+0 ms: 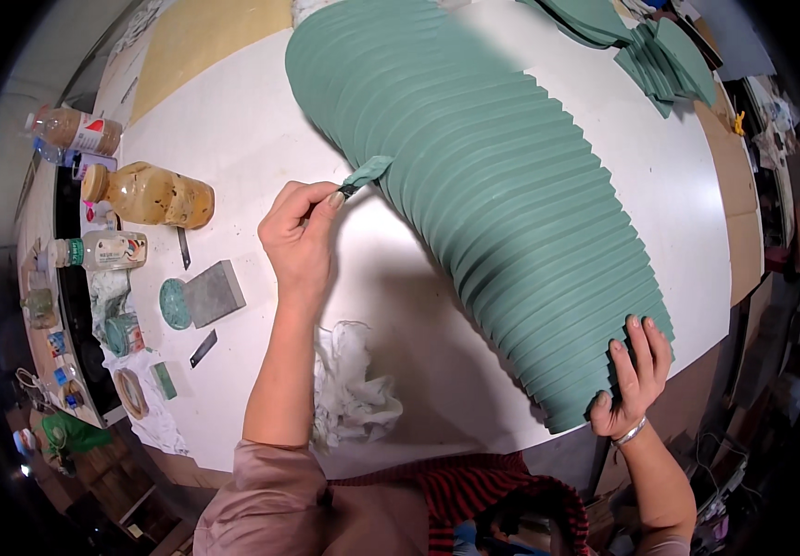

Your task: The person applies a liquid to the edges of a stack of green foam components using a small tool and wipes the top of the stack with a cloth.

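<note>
A large sea-green form of stacked, stepped layers (511,213) lies across the white board, broad at the far end and narrower toward me. My left hand (300,227) is closed in a pinch on a small green strip with a dark end (368,172). The strip's free end touches the form's left side, against the layer edges. At the near right end, my right hand (634,380) grips the form, thumb on the front and fingers curved over the layers. A metal bangle (632,430) circles that wrist. The undersides of its fingers are hidden.
Bottles, one with amber liquid (159,195), stand along the left. Close by lie a grey block (215,293), a green round disc (175,304) and a dark blade (203,348). A crumpled white cloth (354,389) lies near my left forearm. More green pieces (669,65) sit far right.
</note>
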